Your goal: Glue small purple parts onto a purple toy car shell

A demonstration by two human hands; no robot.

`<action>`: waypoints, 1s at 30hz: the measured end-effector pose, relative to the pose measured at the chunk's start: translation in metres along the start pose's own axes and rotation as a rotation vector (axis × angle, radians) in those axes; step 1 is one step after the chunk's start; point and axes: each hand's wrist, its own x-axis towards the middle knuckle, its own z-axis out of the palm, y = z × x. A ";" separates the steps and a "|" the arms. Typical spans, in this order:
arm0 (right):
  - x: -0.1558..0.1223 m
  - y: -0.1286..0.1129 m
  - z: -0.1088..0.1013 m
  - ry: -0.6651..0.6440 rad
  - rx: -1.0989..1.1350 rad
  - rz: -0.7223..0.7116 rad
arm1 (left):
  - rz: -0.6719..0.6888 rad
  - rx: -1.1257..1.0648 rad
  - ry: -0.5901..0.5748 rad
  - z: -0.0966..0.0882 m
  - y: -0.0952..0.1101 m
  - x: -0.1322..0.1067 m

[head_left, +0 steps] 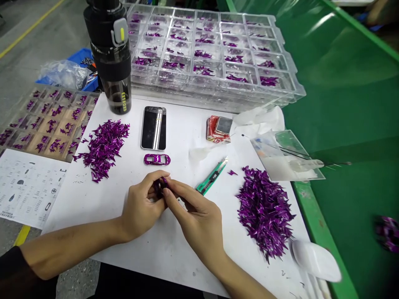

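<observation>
Purple piece (161,186) pinched between both hands

The hands were together above a white board (84,199): the left hand (140,203) and right hand (196,211) met at the fingertips, closed on the small piece, which was mostly hidden behind them. Its exact shape could not be made out. Going by the loose purple spikes nearby, it was probably very light, thin and fairly stiff, perhaps fragile at its points, and its glossy face looked likely to slip. A pinch along its body, away from any tip, seemed the safest hold.

Just ahead of the hands lay a purple car shell (157,159), with a phone (153,128) beyond it. A green utility knife (212,176) lay near the right hand, and past it rose a large heap of spikes (264,211) — a smaller heap (102,149) sat on the left of the board. Further back stood stacked clear trays (202,54), their compartments holding purple pieces, beside a black water bottle (112,70). A printed sheet (28,189) lay off the board's left edge.
</observation>
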 end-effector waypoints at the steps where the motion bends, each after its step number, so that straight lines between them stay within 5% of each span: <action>1: -0.001 0.001 0.000 0.007 -0.030 -0.038 | 0.010 0.017 -0.001 0.000 0.000 0.000; 5: 0.003 0.003 -0.006 0.006 -0.157 -0.171 | 0.027 0.053 -0.053 -0.003 0.002 0.004; 11: 0.013 0.005 -0.022 -0.241 0.036 -0.030 | -0.001 -0.015 -0.324 -0.014 0.004 0.012; 17: 0.011 0.004 -0.021 -0.233 -0.064 -0.043 | -0.005 0.039 -0.318 -0.012 0.003 0.010; 21: 0.017 -0.008 -0.043 -0.332 -0.227 -0.145 | -0.078 -0.021 -0.286 -0.011 0.007 0.008; 23: 0.022 -0.012 -0.067 -0.144 -0.386 -0.212 | -0.084 -0.012 -0.258 -0.011 0.007 0.007; 27: 0.046 -0.002 -0.132 0.610 -0.822 -0.159 | -0.015 0.099 -0.200 -0.010 0.003 0.007; 28: 0.054 0.006 -0.149 0.714 -0.907 -0.128 | 0.012 0.135 -0.191 -0.010 0.001 0.006; 30: 0.068 0.027 -0.179 0.724 -1.031 -0.085 | 0.059 0.197 -0.185 -0.009 -0.001 0.006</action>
